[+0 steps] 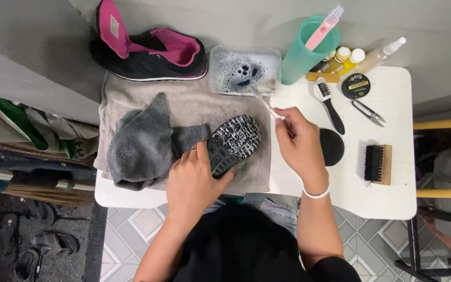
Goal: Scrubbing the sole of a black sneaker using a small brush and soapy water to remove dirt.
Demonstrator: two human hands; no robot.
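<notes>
The left hand (197, 177) presses down on a shoe (230, 143) that lies sole-up on a grey towel (194, 104) spread over the left part of a white table (398, 198); the fingers are closed around the heel end, thumb along one side and the others curled over the far edge, so the shoe is pinned rather than lifted. The tread is black with pale residue in its grooves. The right hand (298, 141) holds a slim brush (264, 103) by its handle, pinched between thumb and bent fingers, with the head resting in a clear tray of sudsy water (244, 70) just beyond the shoe's toe. A darker grey cloth (142, 141) lies bunched on the towel, touching the shoe's left side. By judgement the shoe is light, its rubber sole stiff but slightly flexible, and likely slick where wet; the firmest hold is across the heel and sides of the sole, where the hand now sits, since the soft upper beneath would give. The brush is light and thin, best held low on the handle for control. The matching black and pink shoe (150, 52) stands upright at the towel's far edge. To the right stand a teal cup (304, 52), small bottles (348, 57), a round tin (355, 86), a black-handled brush (330, 104), snips (369, 112) and a wooden brush (378, 163).
</notes>
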